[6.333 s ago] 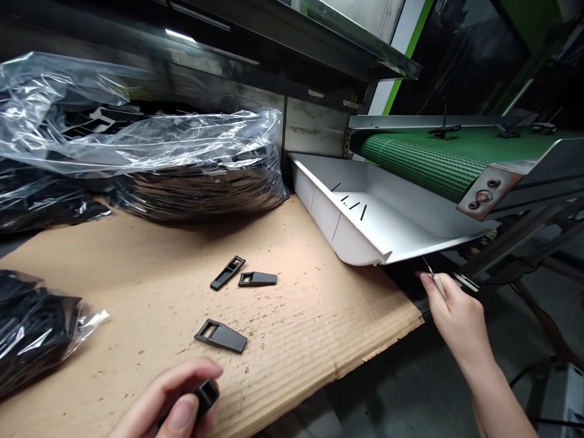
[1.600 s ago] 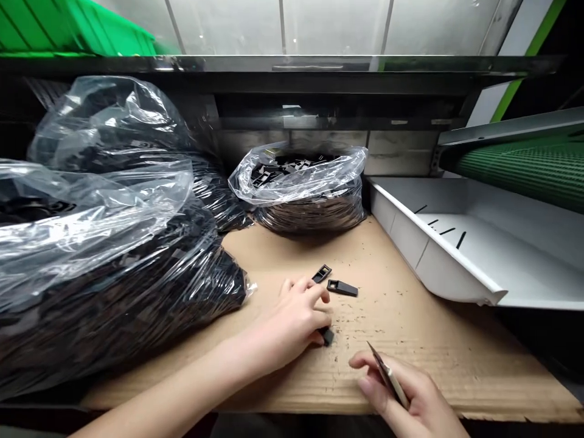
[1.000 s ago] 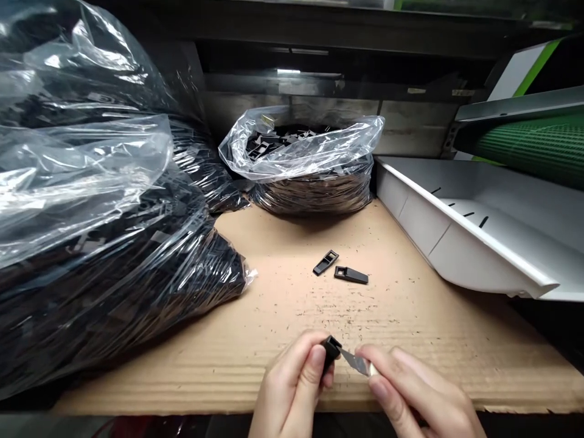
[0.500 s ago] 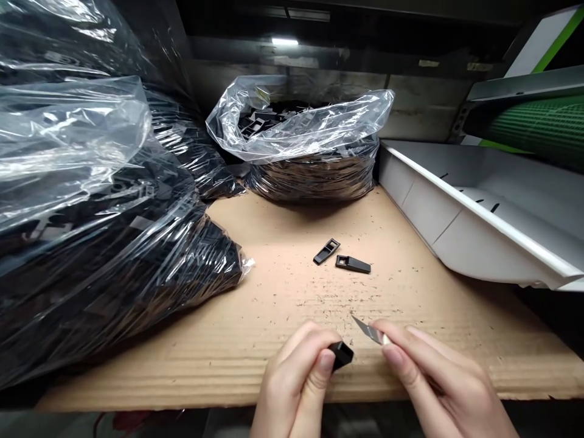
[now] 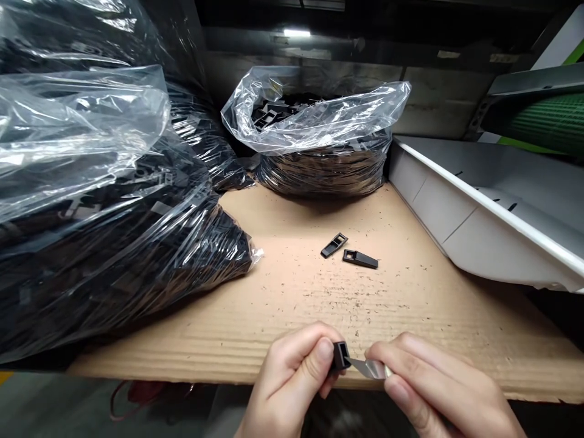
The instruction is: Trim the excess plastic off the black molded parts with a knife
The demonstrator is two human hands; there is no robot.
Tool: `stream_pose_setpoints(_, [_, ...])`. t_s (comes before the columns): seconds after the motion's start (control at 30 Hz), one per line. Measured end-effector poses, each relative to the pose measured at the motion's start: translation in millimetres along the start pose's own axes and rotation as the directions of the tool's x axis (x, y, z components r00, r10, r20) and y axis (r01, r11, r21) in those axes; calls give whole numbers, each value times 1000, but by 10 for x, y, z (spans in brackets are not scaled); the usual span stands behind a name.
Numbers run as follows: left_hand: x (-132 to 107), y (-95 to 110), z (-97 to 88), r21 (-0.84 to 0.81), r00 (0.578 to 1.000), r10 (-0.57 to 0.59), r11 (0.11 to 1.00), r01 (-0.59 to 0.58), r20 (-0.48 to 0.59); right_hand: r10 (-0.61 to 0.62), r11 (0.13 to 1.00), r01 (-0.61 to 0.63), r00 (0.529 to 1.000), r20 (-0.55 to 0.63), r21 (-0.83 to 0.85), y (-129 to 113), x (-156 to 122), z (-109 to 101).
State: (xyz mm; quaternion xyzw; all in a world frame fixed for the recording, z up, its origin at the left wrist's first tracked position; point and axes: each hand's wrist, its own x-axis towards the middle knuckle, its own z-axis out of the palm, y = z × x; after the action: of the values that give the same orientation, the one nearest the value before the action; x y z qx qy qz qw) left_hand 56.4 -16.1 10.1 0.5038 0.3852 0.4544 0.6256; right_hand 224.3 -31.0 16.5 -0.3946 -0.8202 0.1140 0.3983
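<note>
My left hand [image 5: 292,380] pinches a small black plastic part [image 5: 340,356] between thumb and fingers, above the near edge of the cardboard sheet [image 5: 410,304]. My right hand [image 5: 438,389] grips a thin knife, and its silver blade [image 5: 365,367] touches the end of that part. Two more black plastic parts [image 5: 334,244] [image 5: 360,259] lie side by side on the cardboard, farther back.
Large clear bags full of black parts [image 5: 91,201] crowd the left. An open bag of parts [image 5: 319,140] stands at the back. A white chute tray [image 5: 483,207] with slots and a green conveyor belt [image 5: 542,121] sit at the right.
The blade tip, held a little apart from the part half a second ago, now touches its end. Both hands shifted slightly toward me.
</note>
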Motion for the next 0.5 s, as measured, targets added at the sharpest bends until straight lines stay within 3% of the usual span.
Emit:
stream_pose_setpoints(0.17, [-9,-19,-37,49,998,40,998,-42,47,23,997,-23,1000,-6,-76,-36,25,-17])
stream_pose_setpoints(0.33, [-21,-13,-33,128,994,88,987,-95,60,144,982,-129,984,105,-137,53,28,-35])
stream_pose_setpoints(0.5, [-6,-30,31,279,967,254,928,-246,8,111,977,-103,993,30,-189,40,-12,-46])
